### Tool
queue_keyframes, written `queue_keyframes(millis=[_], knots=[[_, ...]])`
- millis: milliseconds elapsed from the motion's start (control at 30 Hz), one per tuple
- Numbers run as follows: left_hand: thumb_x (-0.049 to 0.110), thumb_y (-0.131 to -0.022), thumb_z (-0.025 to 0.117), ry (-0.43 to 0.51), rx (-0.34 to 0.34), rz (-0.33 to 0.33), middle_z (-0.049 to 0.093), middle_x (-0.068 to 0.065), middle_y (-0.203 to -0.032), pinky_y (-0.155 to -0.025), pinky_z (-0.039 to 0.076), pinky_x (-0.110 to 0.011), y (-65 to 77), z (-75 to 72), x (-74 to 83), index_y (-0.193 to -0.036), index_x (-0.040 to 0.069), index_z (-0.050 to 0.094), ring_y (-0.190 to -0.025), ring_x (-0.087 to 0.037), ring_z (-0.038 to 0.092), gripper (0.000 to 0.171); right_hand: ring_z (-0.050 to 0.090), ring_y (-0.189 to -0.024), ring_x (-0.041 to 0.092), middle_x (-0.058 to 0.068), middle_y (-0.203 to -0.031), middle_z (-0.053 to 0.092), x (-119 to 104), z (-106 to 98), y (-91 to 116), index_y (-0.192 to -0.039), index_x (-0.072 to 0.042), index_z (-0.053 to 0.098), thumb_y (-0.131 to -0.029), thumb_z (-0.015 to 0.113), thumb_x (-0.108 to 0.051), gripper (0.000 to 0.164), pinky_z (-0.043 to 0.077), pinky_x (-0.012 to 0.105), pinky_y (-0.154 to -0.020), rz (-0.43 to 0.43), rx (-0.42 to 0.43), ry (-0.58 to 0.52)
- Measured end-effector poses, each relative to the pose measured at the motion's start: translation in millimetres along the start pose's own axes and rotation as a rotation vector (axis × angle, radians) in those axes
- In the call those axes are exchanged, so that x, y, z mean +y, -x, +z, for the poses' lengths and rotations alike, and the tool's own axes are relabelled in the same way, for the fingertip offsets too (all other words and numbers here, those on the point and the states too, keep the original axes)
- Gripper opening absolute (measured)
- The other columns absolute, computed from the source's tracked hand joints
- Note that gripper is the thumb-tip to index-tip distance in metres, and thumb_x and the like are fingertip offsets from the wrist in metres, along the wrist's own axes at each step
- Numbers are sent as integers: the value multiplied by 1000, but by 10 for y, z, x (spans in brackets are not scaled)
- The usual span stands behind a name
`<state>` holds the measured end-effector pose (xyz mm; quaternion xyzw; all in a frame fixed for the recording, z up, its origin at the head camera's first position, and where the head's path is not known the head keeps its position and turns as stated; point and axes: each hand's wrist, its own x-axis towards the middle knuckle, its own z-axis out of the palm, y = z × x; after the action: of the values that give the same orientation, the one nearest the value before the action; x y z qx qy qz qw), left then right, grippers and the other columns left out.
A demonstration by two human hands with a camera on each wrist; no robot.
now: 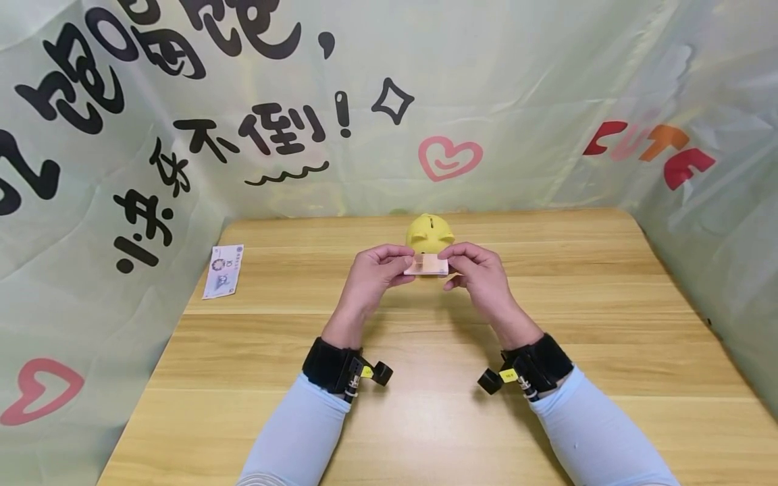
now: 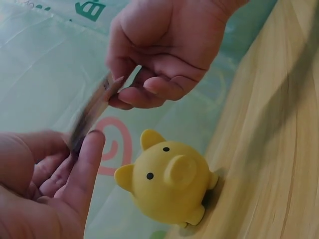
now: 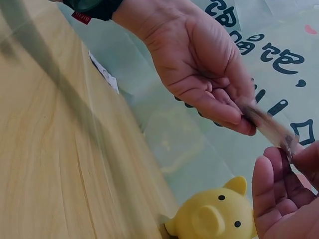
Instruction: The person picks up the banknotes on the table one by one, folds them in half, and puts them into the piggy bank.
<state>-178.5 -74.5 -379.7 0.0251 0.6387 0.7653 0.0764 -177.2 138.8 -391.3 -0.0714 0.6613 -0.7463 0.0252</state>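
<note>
A folded pinkish-tan banknote is held up between both hands, its two ends pinched. My left hand grips its left end between thumb and fingers. The opposite end is pinched by my right hand, whose lower fingers curl loosely beneath. Just beyond the hands stands a yellow piggy bank, upright, with a dark slot along its top. Its snout and black eyes face me in the left wrist view, where the note appears nearly edge-on, above the level of the pig.
Another banknote, pale purple-grey, lies flat at the left edge of the wooden table. A printed cloth with lettering and hearts rises behind the table and along both sides. Wrist straps with small cameras sit on both forearms.
</note>
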Motion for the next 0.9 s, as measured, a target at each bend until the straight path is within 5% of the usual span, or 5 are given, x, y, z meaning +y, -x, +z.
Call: queue_keyframes(millis=[167, 333, 633, 900], knots=[[1, -100, 70, -65, 37, 26, 76, -15, -101, -83, 67, -33, 17, 44, -12, -126, -9, 67, -89, -19, 74, 28, 69, -84, 17, 2, -95, 69, 15, 39, 2, -122, 9, 65, -108, 62, -25, 37, 64, 28, -64, 33, 11, 98], [6, -103, 69, -76, 7, -21, 75, -14, -102, -81, 67, -34, 34, 138, -42, -123, -7, 69, -85, -18, 76, 25, 67, -74, 13, 4, -86, 69, 42, 106, 9, -110, 8, 69, -103, 71, -23, 31, 63, 28, -63, 48, 28, 206], [11, -105, 66, -99, 59, -8, 76, -17, -104, -77, 67, -34, 32, 212, -76, -107, -5, 73, -78, -18, 76, 17, 63, -58, 10, 1, -72, 67, 58, 155, 27, -99, 7, 67, -103, 71, -19, 27, 60, 25, -55, 62, 47, 164], [18, -105, 67, -60, 88, 8, 76, -15, -110, -79, 67, -35, -4, 113, -93, -107, -2, 74, -79, -19, 79, 21, 72, -79, 13, 0, -87, 75, 38, 161, 39, -119, 9, 62, -104, 66, -5, 22, 64, 28, -68, 101, -75, 124]])
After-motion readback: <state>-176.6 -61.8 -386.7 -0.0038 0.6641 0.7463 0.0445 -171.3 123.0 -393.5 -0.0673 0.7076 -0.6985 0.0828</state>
